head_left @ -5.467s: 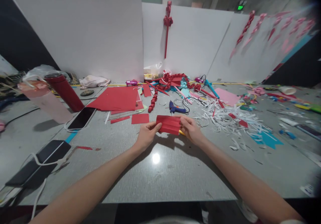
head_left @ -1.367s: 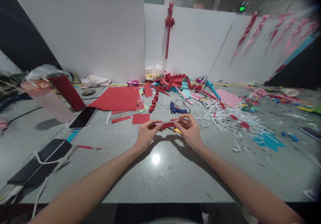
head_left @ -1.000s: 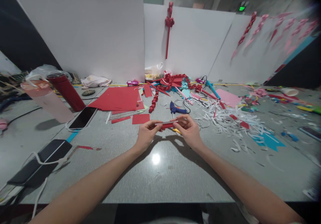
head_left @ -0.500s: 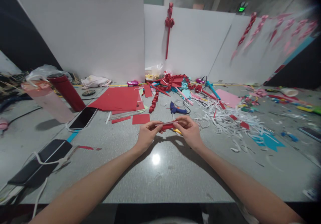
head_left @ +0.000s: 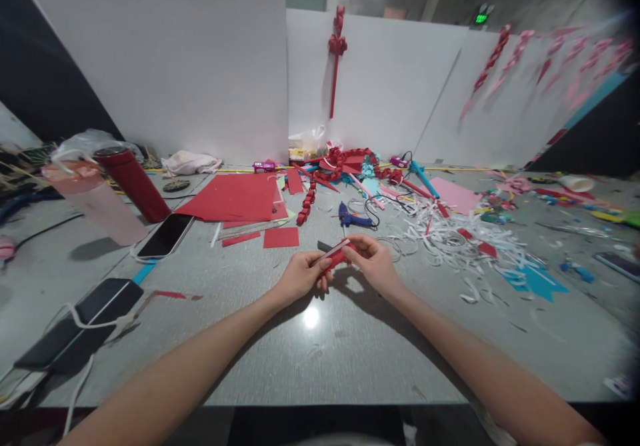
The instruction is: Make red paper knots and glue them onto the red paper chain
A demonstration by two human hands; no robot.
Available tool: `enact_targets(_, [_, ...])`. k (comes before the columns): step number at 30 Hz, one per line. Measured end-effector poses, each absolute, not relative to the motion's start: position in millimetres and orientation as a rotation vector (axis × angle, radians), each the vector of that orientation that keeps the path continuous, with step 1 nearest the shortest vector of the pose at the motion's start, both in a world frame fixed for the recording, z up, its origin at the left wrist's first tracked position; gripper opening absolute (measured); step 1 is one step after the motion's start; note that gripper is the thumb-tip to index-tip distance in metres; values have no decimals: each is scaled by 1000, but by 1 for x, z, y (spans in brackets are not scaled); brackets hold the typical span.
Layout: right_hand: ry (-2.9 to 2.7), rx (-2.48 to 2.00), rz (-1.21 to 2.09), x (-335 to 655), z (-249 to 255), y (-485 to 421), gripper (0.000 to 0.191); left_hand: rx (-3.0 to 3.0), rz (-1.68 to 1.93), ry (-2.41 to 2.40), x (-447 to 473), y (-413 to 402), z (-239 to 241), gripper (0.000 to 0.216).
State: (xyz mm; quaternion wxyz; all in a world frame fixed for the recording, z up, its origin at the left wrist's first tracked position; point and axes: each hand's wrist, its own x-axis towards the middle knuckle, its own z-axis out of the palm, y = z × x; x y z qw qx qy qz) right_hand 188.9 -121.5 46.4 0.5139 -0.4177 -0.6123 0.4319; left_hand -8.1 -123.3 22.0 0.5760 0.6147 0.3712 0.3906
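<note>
The person's left hand (head_left: 301, 275) pinches the near-left end of a folded red paper (head_left: 338, 257) between thumb and fingers; the right hand (head_left: 374, 261) pinches its other end; the paper is narrow and creased, a pale strip along its upper edge, held aslant just above the grey, faintly streaked tabletop (head_left: 280, 359); beyond it lies a hard blue glue gun (head_left: 356, 217); a smooth red rectangle (head_left: 281, 237) lies flat to the left, curly white paper shreds (head_left: 445, 233) heap to the right.
</note>
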Motion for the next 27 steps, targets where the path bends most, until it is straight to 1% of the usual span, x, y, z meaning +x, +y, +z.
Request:
enact_targets(3, [-1559, -1061, 1127, 189, 43, -120, 41, 1433, 900, 858, -9, -123, 23, 50])
enact_targets(6, [-1476, -1114, 1128, 191, 42, -117, 48, 1391, 854, 823, -8, -120, 18, 47])
enact_targets(10, [-1442, -1105, 1061, 191, 41, -117, 48, 1326, 829, 793, -6, -118, 10, 50])
enact_targets(15, [-1660, -1168, 1173, 188, 36, -117, 47, 1448, 817, 771, -9, -119, 16, 49])
enact_targets(21, [-1421, -1099, 1163, 199, 38, -106, 50, 1509, 821, 803, -10, -114, 21, 47])
enact_targets(24, [-1411, -1111, 1191, 199, 40, -106, 56, 1389, 857, 826, -7, -112, 15, 49])
enact_targets(27, [-1404, -1108, 1185, 195, 38, -108, 62, 1283, 992, 860, -7, -111, 11, 50])
